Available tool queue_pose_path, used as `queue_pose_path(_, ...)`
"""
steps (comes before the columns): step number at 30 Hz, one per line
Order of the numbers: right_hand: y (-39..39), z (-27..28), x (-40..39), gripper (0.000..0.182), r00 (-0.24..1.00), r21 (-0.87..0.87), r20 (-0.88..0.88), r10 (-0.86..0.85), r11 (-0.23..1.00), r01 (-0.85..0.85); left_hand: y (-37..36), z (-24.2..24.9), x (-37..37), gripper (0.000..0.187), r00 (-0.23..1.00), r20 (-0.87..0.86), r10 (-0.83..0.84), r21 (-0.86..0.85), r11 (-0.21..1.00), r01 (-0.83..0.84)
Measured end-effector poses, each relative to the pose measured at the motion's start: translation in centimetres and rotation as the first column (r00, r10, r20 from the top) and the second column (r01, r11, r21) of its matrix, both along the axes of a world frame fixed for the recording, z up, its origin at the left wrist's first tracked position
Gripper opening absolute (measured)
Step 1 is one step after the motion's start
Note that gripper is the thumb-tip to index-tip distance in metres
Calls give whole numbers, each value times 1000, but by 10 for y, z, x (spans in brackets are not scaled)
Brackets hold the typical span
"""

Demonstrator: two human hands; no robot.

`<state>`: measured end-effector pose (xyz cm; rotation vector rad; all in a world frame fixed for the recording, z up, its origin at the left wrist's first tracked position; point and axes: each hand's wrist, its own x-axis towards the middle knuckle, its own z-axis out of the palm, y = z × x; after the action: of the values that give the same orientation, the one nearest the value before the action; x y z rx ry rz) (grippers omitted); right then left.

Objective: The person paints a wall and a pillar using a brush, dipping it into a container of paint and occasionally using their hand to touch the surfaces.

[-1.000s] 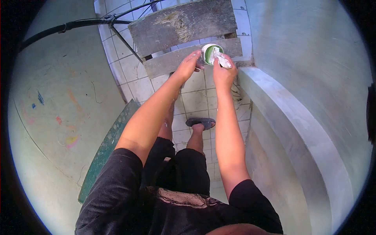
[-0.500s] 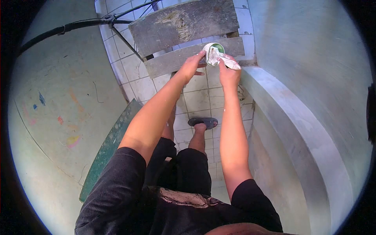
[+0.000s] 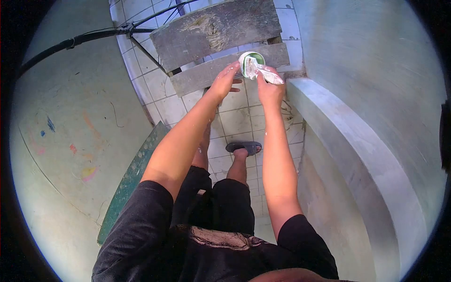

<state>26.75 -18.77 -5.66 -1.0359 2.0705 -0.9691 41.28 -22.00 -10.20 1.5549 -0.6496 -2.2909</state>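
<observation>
A small round cup with a white rim and green inside stands over the front plank of the wooden bench. My right hand is closed on the white-smeared handle of a paintbrush, whose bristle end lies at the cup's opening. To the left of the cup, my left hand has its fingers apart, with the upper fingertips close to the cup's side. Whether they touch it is not clear. White specks mark the left hand.
The weathered wooden bench spans the top. A black metal frame reaches in from the left. Green board leans at lower left. A wall ledge curves along the right. Tiled floor lies below, with my sandalled foot.
My left hand has loosened from the cup's side, its fingers more spread. The cup, brush and both hands sit slightly further left in view, as does the bench.
</observation>
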Motion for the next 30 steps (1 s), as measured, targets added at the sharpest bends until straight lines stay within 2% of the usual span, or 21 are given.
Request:
queue_pose_path(5, 3, 1, -8, 17, 1000, 6, -5, -8, 1000, 8, 0, 3, 1, 59, 1000, 11, -17, 3, 1000, 17)
queue_pose_path(8, 11, 3, -13, 16, 999, -102, -48, 5, 995, -10, -1, 2, 0, 59, 999, 32, -8, -12, 1000, 8)
queue_pose_path(10, 18, 4, -15, 16, 997, -77, 35, -70, 994, 73, 0, -3, 0, 60, 997, 19, 78, 22, 997, -78)
queue_pose_path(14, 33, -1, -17, 17, 993, -70, 69, -91, 993, 96, 0, -8, 3, 62, 989, 23, 147, 55, 987, -148)
queue_pose_path(16, 39, -6, -16, 19, 946, -38, 242, -214, 972, 230, 1, -7, 6, 62, 976, 66, 206, 109, 971, -212)
queue_pose_path(17, 42, -9, -15, 19, 945, -38, 244, -217, 972, 233, 2, -6, 9, 62, 977, 67, 203, 108, 972, -209)
queue_pose_path(19, 46, -18, -12, 25, 700, 8, 593, -398, 872, 489, 4, -8, 14, 62, 969, 81, 232, 137, 961, -241)
queue_pose_path(20, 48, -22, -12, 25, 698, 8, 593, -401, 870, 493, 6, -9, 18, 62, 970, 81, 228, 137, 962, -237)
queue_pose_path(22, 50, -24, -13, 29, 463, 105, 757, -460, 786, 609, 10, -11, 22, 61, 970, 67, 233, 156, 958, -241)
queue_pose_path(23, 51, -26, -13, 29, 463, 99, 757, -460, 782, 615, 11, -11, 24, 61, 972, 62, 226, 153, 960, -233)
queue_pose_path(25, 54, -31, -14, 31, 268, 185, 850, -454, 733, 655, 15, -8, 29, 61, 975, 56, 213, 161, 962, -220)
queue_pose_path(29, 61, -45, -13, 29, 189, 225, 878, -440, 727, 649, 18, -7, 39, 60, 980, 43, 193, 164, 966, -197)
queue_pose_path(30, 63, -48, -13, 28, 109, 255, 902, -418, 718, 648, 18, -6, 42, 61, 983, 47, 178, 161, 970, -184)
